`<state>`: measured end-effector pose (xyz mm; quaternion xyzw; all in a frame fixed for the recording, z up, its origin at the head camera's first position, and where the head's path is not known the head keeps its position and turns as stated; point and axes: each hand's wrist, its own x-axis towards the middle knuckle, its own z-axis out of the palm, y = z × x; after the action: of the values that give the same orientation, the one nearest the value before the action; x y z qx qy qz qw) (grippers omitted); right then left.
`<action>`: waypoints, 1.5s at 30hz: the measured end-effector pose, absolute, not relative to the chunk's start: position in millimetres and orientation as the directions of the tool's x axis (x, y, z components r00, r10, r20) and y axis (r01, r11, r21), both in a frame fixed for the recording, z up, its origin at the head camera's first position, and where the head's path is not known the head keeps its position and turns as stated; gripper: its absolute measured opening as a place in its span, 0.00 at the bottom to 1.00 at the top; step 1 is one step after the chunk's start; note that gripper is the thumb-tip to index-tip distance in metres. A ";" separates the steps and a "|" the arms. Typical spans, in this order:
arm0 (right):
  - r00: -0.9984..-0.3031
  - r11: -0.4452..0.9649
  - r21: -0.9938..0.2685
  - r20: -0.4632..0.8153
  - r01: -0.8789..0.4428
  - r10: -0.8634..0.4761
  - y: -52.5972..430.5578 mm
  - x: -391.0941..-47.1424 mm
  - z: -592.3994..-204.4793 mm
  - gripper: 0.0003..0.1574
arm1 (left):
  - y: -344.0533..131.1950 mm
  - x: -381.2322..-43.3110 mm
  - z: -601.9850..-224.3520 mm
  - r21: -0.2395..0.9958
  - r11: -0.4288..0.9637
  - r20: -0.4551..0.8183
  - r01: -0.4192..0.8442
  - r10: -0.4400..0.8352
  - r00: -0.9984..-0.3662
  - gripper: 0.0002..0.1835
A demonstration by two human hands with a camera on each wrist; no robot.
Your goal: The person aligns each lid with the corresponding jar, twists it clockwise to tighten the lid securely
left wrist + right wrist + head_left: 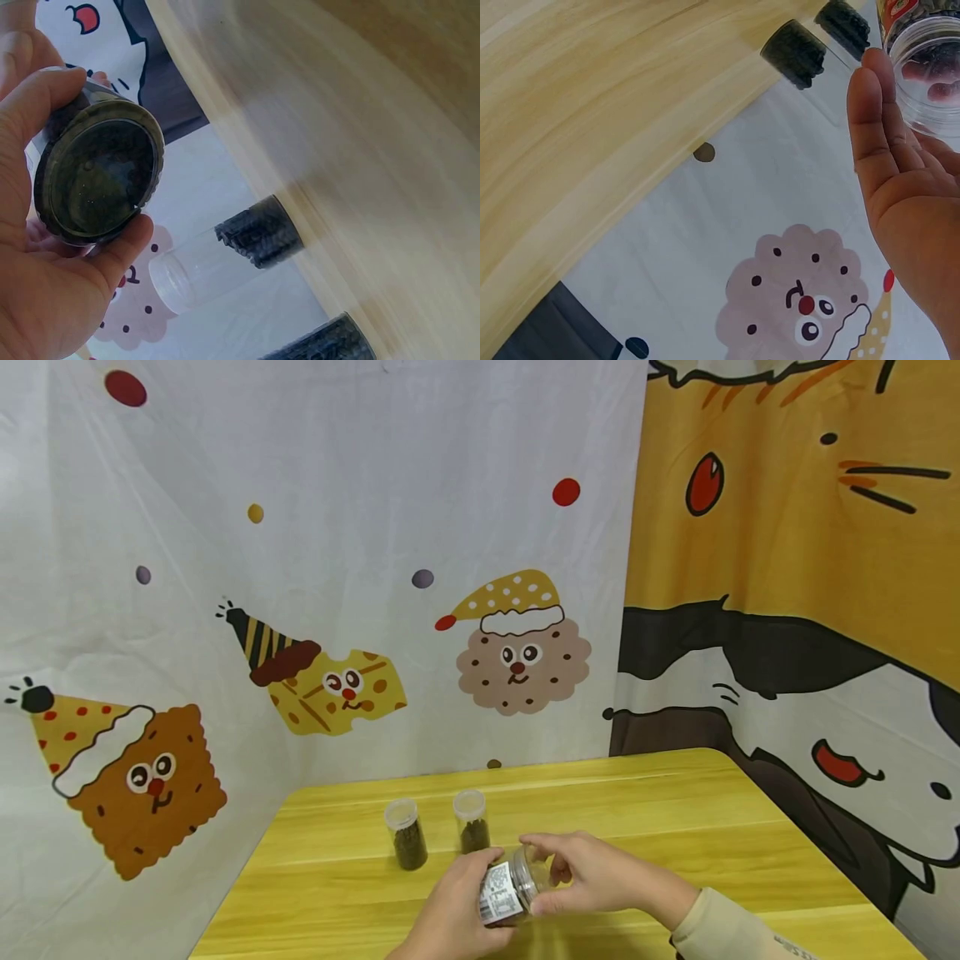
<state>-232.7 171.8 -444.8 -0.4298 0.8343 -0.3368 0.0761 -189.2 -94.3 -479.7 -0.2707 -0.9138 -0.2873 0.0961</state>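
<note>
My left hand (457,902) grips a clear jar (501,893) with a white printed label and dark contents, tilted with its top to the right. In the left wrist view the jar's round base (97,180) faces the camera, thumb and fingers curled about its side. At the top end, my right hand (588,872) has thumb and fingers around the clear lid (537,865). Through that lid, the right wrist view shows pinkish fingers. Just behind the hands stand two clear tubes, one at left (408,839) and one nearer the jar (472,822), each partly filled with dark bits.
A yellow wood-grain table (637,793) lies under the hands. Behind it hangs a white cloth (360,468) printed with cartoon snacks, and at right a cloth (780,527) with large cartoon animals. Both tubes stand upright with clear tops.
</note>
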 end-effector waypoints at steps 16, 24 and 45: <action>-0.576 0.409 -0.498 0.245 -0.765 -0.779 172.2 -226.0 -443.5 0.58 | -99.1 -189.9 -483.3 0.504 0.686 0.313 0.525 0.421 -0.851 0.50; -0.583 0.396 -0.530 0.245 -0.749 -0.775 172.9 -229.0 -444.2 0.53 | -99.4 -190.2 -483.4 0.504 0.682 0.307 0.530 0.432 -0.848 0.49; -0.641 0.457 -0.547 0.205 -0.702 -0.739 175.6 -229.9 -447.9 0.67 | -97.3 -188.5 -482.5 0.491 0.695 0.330 0.526 0.410 -0.850 0.50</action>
<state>-229.9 175.6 -447.9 -0.4224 0.8529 -0.3054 0.0310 -188.5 -97.3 -482.5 -0.2556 -0.9153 -0.2953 0.0980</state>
